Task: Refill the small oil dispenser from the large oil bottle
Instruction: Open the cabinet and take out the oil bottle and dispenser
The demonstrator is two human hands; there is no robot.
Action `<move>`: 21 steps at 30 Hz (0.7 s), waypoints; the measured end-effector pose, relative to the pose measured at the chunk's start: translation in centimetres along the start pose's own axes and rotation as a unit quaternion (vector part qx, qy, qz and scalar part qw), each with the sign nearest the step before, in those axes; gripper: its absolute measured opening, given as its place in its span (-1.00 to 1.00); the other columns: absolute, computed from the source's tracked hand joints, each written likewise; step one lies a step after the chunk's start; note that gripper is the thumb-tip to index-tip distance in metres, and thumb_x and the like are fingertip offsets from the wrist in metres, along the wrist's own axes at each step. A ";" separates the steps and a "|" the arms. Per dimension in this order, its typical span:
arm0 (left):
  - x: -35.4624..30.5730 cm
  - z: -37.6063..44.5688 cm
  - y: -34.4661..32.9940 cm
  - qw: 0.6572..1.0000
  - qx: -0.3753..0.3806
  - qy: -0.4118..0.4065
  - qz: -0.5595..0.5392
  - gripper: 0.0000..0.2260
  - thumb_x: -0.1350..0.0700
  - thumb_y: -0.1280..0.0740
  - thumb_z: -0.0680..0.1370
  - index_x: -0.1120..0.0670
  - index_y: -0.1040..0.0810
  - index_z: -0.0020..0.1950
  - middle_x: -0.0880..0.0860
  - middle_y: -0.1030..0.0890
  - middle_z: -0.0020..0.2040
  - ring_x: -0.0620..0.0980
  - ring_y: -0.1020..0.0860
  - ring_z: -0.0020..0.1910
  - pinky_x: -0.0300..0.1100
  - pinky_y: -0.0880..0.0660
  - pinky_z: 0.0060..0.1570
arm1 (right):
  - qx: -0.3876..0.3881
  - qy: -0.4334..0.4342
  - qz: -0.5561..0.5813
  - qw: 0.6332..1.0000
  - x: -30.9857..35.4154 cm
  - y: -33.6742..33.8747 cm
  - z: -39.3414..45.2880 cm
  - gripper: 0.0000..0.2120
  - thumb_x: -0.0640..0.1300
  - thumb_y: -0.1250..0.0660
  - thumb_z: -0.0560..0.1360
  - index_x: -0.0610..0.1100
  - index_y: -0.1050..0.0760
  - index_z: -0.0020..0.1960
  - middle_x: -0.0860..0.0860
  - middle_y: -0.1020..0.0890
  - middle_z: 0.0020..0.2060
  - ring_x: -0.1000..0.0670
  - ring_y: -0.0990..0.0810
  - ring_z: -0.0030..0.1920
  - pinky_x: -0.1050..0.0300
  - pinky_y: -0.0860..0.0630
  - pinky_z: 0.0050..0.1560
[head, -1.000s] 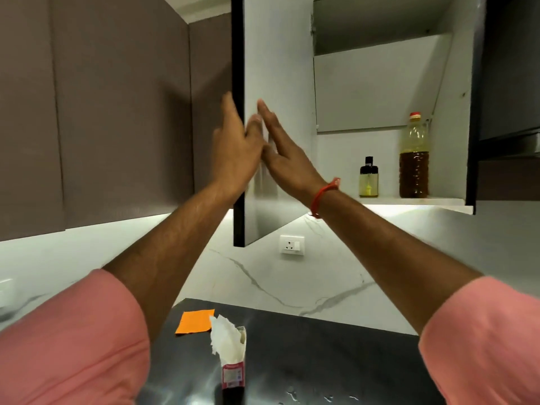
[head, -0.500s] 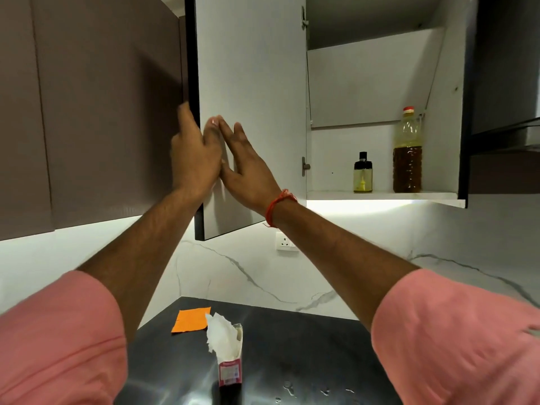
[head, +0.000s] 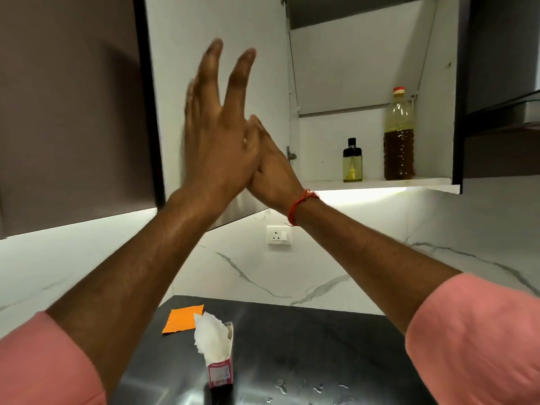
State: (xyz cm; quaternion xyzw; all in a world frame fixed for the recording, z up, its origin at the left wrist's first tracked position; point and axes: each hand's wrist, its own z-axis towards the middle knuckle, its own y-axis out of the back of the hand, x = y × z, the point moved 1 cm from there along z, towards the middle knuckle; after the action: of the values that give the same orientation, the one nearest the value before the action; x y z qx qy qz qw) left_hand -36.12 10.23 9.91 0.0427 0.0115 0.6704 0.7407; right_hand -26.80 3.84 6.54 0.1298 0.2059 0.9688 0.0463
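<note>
Your left hand (head: 217, 133) is up in front of the open cabinet door (head: 216, 30), fingers straight and spread, holding nothing. Your right hand (head: 273, 171) sits just behind and right of it, wrist w/ a red thread band (head: 301, 204); its fingers are mostly hidden by the left hand, so can't tell how far they're open, but nothing shows in its grip. Both hands are close together at the door's inner face, prob. because they're handling the door, not the bottles.

The small oil dispenser (head: 352, 160) stands upright on the cabinet shelf (head: 380, 182), well right of the door, black cap on, only a little yellow oil at the bottom, which fits the refill job. The large oil bottle (head: 399, 135) stands just right of it on the same shelf, cap on, roughly half full of dark oil. Neither is touched.

Below the door, on the dark counter (head: 321, 346): an orange paper (head: 184, 320), a tissue pack (head: 216, 352), some water drops.

My read: next reach goes rightward to the shelf; refill itself not begun.
</note>
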 end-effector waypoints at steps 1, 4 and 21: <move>-0.8 -0.1 -1.2 1.000 0.015 0.007 -0.023 -0.37 0.01 -0.31 0.60 -0.04 -0.17 0.64 0.17 -0.08 0.66 0.15 -0.14 0.63 0.17 -0.22 0.55 | -0.004 -0.004 0.000 1.000 -1.2 0.7 -0.1 -0.32 -0.07 -0.28 0.65 -0.04 -0.01 0.66 -0.11 -0.05 0.66 -0.11 -0.16 0.63 0.10 -0.26 0.45; -2.5 -0.1 -5.2 0.993 0.061 0.054 -0.089 -0.36 -0.08 -0.30 0.60 -0.07 -0.15 0.64 0.12 -0.06 0.67 0.12 -0.19 0.61 0.09 -0.35 0.49 | -0.018 -0.023 -0.025 0.999 -5.0 3.2 -0.4 -0.31 -0.05 -0.29 0.65 0.07 -0.02 0.66 -0.07 -0.03 0.67 -0.12 -0.22 0.61 -0.10 -0.36 0.49; -11.5 0.6 -24.5 0.890 0.196 0.281 -0.300 -0.41 -0.03 -0.29 0.67 -0.07 -0.11 0.64 0.08 -0.14 0.65 0.11 -0.20 0.59 -0.03 -0.25 0.43 | -0.001 -0.154 -0.183 0.971 -22.0 21.9 -3.9 -0.34 0.19 -0.16 0.67 0.09 0.04 0.67 -0.07 -0.04 0.67 -0.14 -0.13 0.63 -0.17 -0.24 0.52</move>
State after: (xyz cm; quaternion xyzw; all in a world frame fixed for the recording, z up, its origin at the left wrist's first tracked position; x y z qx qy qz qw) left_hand -12.91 -3.65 8.12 -0.0086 0.3632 0.3847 0.8485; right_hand -7.54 -20.80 6.99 0.2377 0.2155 0.9124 0.2540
